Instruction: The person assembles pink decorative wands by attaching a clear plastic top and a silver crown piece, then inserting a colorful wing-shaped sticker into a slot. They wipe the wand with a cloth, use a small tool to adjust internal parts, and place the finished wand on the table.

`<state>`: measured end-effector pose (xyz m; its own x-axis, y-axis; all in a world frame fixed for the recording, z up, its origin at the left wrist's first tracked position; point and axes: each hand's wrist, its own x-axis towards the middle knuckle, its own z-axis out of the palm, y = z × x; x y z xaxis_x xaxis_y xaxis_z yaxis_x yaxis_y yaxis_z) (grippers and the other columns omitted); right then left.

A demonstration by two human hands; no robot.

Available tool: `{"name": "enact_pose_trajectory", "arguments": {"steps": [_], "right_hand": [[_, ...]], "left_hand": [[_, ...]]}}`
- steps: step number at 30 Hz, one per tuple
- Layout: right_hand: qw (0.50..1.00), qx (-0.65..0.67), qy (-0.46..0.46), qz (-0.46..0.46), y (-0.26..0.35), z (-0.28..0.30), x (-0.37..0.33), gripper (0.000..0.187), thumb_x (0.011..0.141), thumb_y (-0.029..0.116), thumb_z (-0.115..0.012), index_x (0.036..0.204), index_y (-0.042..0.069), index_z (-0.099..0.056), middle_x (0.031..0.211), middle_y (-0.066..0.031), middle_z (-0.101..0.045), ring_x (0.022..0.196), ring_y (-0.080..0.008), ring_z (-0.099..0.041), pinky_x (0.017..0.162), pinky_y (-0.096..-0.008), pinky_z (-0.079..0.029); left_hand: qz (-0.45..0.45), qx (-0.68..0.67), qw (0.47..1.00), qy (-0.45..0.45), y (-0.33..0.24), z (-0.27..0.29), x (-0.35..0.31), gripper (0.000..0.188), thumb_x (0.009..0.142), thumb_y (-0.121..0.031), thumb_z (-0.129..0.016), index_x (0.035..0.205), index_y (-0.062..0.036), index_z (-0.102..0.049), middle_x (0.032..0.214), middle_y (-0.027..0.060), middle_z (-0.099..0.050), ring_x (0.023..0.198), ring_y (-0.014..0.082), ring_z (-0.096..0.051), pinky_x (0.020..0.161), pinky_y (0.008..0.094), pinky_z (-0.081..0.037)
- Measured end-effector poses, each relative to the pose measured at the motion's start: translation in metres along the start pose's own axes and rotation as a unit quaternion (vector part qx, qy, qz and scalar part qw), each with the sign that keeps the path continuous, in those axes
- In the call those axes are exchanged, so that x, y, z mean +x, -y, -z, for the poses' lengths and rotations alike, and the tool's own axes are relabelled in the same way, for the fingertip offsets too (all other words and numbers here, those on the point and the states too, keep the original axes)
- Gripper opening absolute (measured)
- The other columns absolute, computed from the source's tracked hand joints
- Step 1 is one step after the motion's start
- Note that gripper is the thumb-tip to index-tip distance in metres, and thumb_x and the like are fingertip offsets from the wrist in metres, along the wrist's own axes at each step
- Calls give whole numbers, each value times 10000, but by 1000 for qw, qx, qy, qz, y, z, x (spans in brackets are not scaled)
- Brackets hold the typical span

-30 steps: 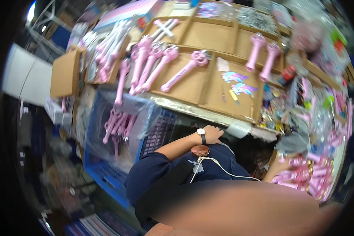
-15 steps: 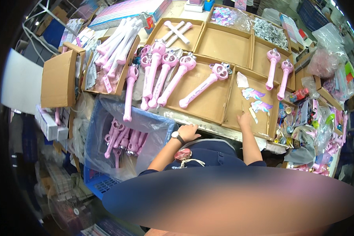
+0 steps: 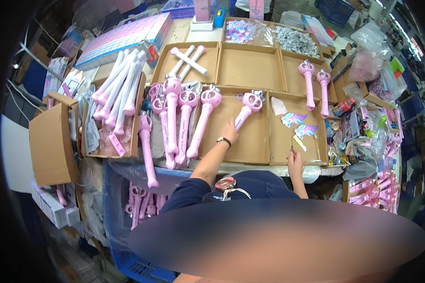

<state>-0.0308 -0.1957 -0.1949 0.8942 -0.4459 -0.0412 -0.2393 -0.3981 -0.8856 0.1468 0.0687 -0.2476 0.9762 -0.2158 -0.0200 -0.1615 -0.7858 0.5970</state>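
My left hand reaches into a shallow cardboard tray and closes on the lower end of the handle of a pink toy wand that lies slanted there. A watch sits on that wrist. My right hand rests at the near edge of the neighbouring tray and pinches a thin metal tool that points upward. Two winged stickers lie just beyond it. Several more pink wands lie side by side to the left of my left hand.
Two pink wands lie in a tray at the back right. White and pink sticks fill a left tray. A blue crate below holds more wands. A cardboard box stands at the left, and bags of small parts at the back.
My left hand went from the table's near edge forward onto the wand's handle. My right hand drew back from the tray to its near edge. The view tilted further over the table.
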Motion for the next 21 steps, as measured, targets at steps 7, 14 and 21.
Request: {"name": "enact_pose_trajectory", "arguments": {"steps": [7,14,21], "right_hand": [[998,47,18,46,50,-1,-13,365,936,102,-424,1297,76,-376,722,-32,-505,556,-66,-443,511,-204,-375],[987,67,111,98,78,-3,-13,317,928,75,-431,1244,59,-450,781,-58,-533,620,-82,-486,559,-221,-405],[961,204,171,81,93,-3,-13,283,941,107,-432,1213,48,-486,739,-22,-519,576,-47,-462,525,-171,-388]], "left_hand": [[-27,-559,825,73,-56,74,-36,557,788,-73,-602,1259,-18,-311,925,114,-556,794,181,-594,642,313,-506],[-86,-625,776,5,-128,165,-64,423,810,-60,-606,1146,-44,-349,827,50,-529,611,130,-581,532,267,-494],[-134,-681,714,90,-131,186,-85,550,739,-62,-653,1179,-53,-323,789,73,-514,565,161,-575,494,297,-510]]}}
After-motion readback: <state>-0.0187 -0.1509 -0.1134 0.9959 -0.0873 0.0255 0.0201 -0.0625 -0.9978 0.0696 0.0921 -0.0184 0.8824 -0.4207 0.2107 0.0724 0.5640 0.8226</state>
